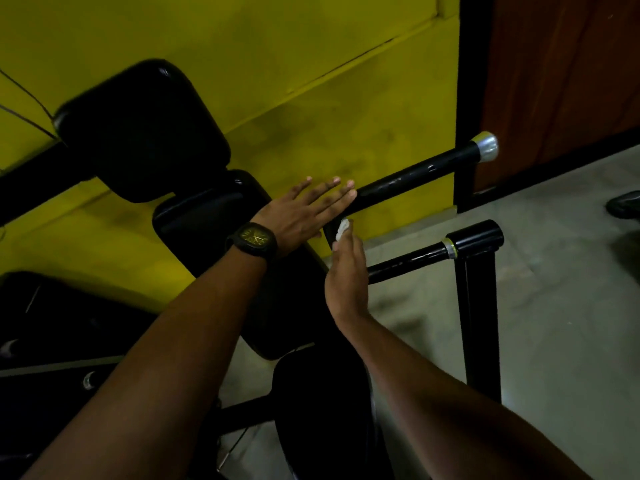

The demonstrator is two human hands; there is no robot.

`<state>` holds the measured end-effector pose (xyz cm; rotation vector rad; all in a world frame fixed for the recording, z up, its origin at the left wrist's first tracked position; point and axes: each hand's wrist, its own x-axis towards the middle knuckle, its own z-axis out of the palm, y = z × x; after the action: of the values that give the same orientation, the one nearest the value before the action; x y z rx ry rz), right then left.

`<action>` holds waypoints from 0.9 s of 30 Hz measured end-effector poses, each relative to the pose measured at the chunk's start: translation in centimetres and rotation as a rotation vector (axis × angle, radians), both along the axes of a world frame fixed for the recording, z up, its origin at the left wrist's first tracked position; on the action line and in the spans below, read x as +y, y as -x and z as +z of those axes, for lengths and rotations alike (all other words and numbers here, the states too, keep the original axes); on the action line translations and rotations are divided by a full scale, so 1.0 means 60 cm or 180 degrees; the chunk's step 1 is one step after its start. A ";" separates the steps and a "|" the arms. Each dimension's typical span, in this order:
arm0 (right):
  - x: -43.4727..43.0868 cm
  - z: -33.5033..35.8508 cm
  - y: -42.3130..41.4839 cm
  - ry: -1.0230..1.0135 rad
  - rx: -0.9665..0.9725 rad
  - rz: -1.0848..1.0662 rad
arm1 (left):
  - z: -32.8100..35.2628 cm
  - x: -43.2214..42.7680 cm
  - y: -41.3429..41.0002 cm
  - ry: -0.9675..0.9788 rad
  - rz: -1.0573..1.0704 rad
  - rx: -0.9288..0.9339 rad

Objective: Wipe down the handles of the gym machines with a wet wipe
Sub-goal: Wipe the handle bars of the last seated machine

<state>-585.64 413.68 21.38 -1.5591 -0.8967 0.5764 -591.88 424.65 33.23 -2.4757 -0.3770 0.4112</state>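
Right hand holds crumpled wipe by tubular handle

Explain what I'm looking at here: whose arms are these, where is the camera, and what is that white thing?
There is no robot here. The single picture comes from a camera worn on a person's head, looking down along their own arms. The left hand, with a wristwatch, is stretched out flat, fingers straight, reaching the near end of a black handle bar on a gym machine. The right hand holds the white thing, a small wet wipe, at its fingertips, against the black metal just under that bar. A second, lower bar sticks out beneath. The black cushions are the machine's pads. Behind is a yellow wall, below a grey floor.
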 end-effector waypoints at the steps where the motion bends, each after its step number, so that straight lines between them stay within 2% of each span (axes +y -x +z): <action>1: 0.008 0.005 -0.001 0.0006 0.0032 -0.0094 | -0.001 0.003 0.001 -0.0014 -0.0071 -0.0026; 8: -0.010 0.034 0.043 -0.0108 0.0169 -0.0323 | -0.006 0.027 0.007 0.0133 -0.0547 -0.0180; 13: -0.009 0.046 0.066 -0.0628 0.0163 -0.0557 | -0.012 0.039 0.008 0.0245 -0.0647 -0.0146; 16: 0.014 0.049 0.064 -0.0488 0.0468 -0.1041 | -0.007 0.038 0.004 0.0302 -0.0627 -0.0195; 19: 0.037 0.059 0.061 -0.0192 0.0646 -0.1224 | -0.002 0.040 0.002 0.0382 -0.0604 -0.0219; 22: 0.049 0.057 0.037 -0.0036 0.1040 -0.1092 | 0.003 0.041 -0.002 0.0379 -0.0570 -0.0182; 25: 0.048 0.055 0.000 -0.0225 0.2024 -0.0697 | 0.005 0.041 -0.002 0.0406 -0.0537 -0.0122; 27: 0.058 0.057 -0.016 -0.0333 0.2427 -0.0808 | 0.005 0.040 -0.001 0.0427 -0.0463 -0.0082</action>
<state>-584.67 417.16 24.81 -1.1832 -0.1446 0.8389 -591.81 427.06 33.55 -2.6207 -0.1829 0.3549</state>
